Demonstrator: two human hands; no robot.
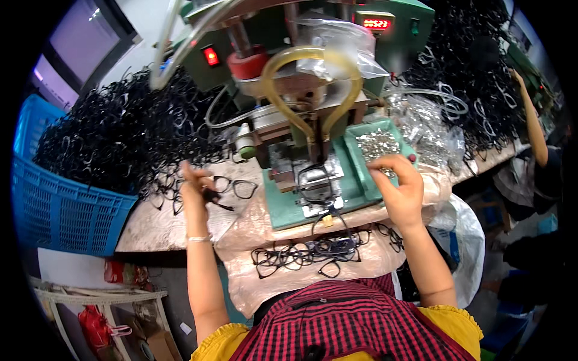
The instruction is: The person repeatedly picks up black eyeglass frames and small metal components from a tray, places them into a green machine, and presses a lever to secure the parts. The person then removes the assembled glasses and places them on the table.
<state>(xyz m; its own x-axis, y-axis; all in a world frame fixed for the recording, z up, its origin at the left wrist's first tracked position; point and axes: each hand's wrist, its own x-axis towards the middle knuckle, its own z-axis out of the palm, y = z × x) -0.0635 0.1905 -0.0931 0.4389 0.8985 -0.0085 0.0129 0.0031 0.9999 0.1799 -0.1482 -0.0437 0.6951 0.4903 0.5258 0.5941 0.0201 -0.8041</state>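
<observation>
My left hand point(195, 191) is over the table left of the machine, slightly blurred. Its fingers curl around a dark part of a black eyeglass frame point(242, 189). More loose frames lie beside the wrist. My right hand point(402, 191) hovers at the near edge of a green tray point(356, 157) of small silvery metal parts point(378, 144). Thumb and index finger come together there; anything between them is too small to make out. Between the hands, one black eyeglass frame point(315, 183) sits on the metal fixture point(330, 163) under the press head.
The green press point(397, 51) stands ahead, with a yellowish hose loop point(269, 75). Tangled black frames point(144, 120) heap up at left beside a blue crate point(66, 204). Several frames point(289, 256) lie on the covering before me. Bagged metal parts point(427, 123) lie right; another person's arm point(533, 120) shows beyond.
</observation>
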